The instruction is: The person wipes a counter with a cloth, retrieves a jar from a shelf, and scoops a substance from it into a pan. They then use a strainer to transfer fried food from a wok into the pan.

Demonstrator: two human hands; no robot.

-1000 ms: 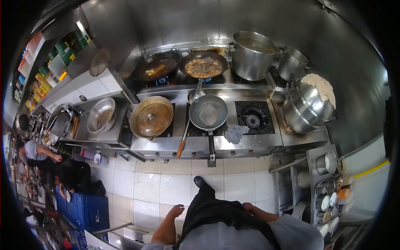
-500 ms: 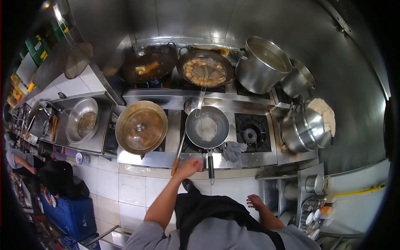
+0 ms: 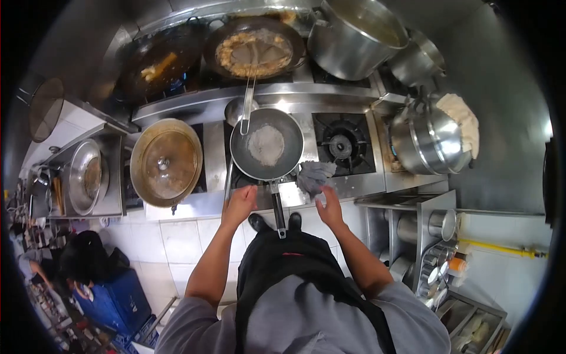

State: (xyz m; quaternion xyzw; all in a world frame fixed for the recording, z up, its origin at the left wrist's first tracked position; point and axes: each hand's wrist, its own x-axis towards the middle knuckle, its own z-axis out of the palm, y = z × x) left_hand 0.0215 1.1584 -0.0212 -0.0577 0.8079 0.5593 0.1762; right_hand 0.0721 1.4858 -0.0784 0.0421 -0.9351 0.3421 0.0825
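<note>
A dark frying pan with a pale, powdery heap in it sits on the front stove, its black handle pointing toward me. Just left of that handle is my left hand, fingers curled closed beside the ladle's shaft; whatever is inside them is hidden. On the other side, my right hand has thumb and fingers apart, close to the lower right of a crumpled grey cloth. A strainer's long wire handle reaches over the pan's back rim.
Left of the pan stands a wide lidded pot. Behind are a wok of bubbling food, a darker wok with flame below, and a tall stockpot. A steel pot stands right. Another person is lower left.
The view has shifted, so the stove appears further left and higher. My right hand has come up from low at the right to the grey cloth. My left hand is now further left of the pan handle.
</note>
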